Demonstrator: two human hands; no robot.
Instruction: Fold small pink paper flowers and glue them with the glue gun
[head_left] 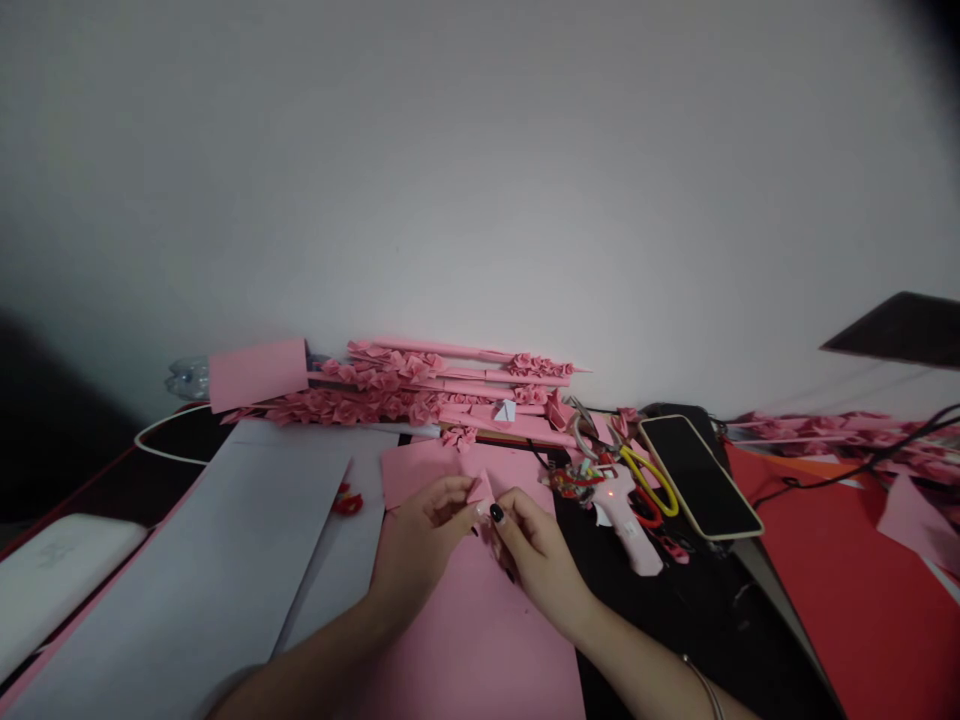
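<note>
My left hand (420,545) and my right hand (536,555) meet over a pink paper sheet (480,640) at the desk's middle. Both pinch a small folded pink paper piece (481,490) between thumb and fingertips, held just above the sheet. The right thumb has a dark painted nail. A bracelet shows on my right wrist near the bottom edge.
Pink paper flower sticks (420,395) lie stacked against the wall. A pink glue gun (626,515), yellow-handled scissors (649,475) and a phone (697,475) lie to the right. White sheets (225,550) cover the left, red paper (847,580) the right.
</note>
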